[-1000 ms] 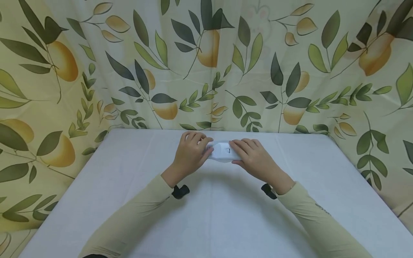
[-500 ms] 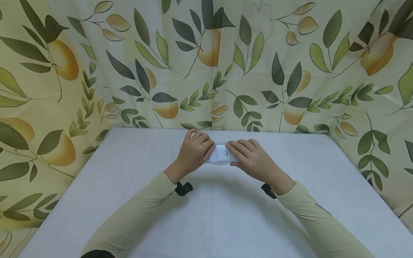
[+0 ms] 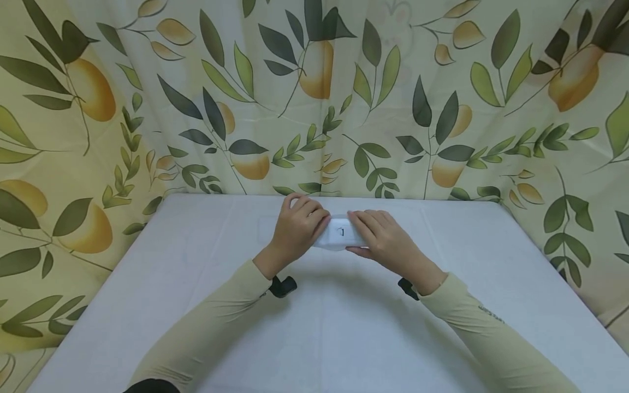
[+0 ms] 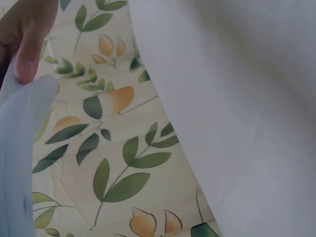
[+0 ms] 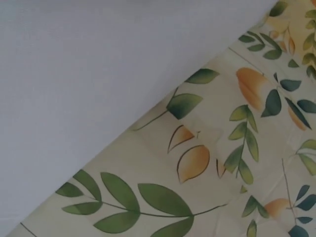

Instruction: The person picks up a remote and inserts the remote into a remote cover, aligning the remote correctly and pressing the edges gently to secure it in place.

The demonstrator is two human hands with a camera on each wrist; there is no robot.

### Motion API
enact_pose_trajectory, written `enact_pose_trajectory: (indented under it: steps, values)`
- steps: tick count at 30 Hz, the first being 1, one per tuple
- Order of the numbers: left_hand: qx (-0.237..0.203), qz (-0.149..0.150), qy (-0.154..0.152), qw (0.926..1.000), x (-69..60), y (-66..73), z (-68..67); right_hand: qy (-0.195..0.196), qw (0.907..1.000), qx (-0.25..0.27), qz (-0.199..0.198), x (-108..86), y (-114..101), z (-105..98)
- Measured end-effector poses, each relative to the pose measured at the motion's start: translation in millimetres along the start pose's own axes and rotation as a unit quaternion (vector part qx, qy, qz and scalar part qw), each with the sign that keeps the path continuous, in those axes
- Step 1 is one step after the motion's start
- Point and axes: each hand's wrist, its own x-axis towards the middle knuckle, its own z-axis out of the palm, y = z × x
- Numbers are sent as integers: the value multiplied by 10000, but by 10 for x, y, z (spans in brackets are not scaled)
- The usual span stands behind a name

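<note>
Gripping a white package (image 3: 338, 236), left hand (image 3: 298, 228) opposite right hand (image 3: 384, 239), contents hidden

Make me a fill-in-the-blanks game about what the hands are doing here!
1. The left hand and right hand hold an object coloured ____.
2. The small device beside the left sleeve is coloured ____.
3. The patterned cloth shows orange fruit and green ____.

Missing words: white; black; leaves.
</note>
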Motion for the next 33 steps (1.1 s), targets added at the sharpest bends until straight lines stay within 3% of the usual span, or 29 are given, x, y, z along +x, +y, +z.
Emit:
enact_pose_trajectory:
  steps: [4, 6, 14, 23, 33]
  values:
    - [278, -138, -158, 9994, -35, 9, -8, -121, 9964, -817, 193, 20, 51, -27]
    - [407, -138, -212, 9989, -55, 20, -6, -198, 9948, -980, 199, 21, 86, -33]
    - [376, 87, -116, 9992, -63, 59, 9, 49, 9979, -643, -32, 6, 139, 41]
    - [191, 208, -75, 9996, 19, 78, -6, 390, 9965, -726, -134, 76, 78, 80]
    - [340, 313, -111, 9989, 89, 76, -44, 142, 9965, -820, -61, 152, 8, 97]
